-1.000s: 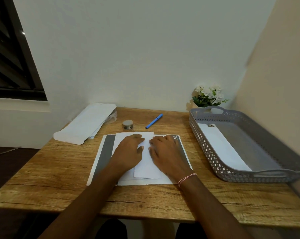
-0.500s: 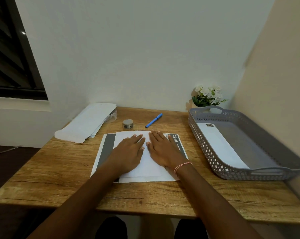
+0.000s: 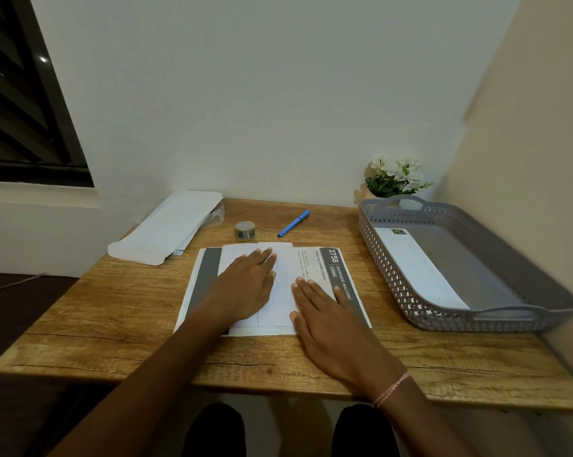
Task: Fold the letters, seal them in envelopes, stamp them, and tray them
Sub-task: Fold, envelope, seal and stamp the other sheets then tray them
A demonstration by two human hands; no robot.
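The left hand [image 3: 245, 288] presses flat, fingers straight, on the folded letter [image 3: 283, 291], which lies lengthwise toward the far edge of the desk [image 3: 113, 311]; the right hand [image 3: 331, 328], also flat, touches its right side.

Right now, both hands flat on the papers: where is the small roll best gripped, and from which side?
Pinch the roll across its curved wall, coming from above, probably with the nearer left hand. It lies with its round face up, apart from the pen and the folded letter, so both sides are free.
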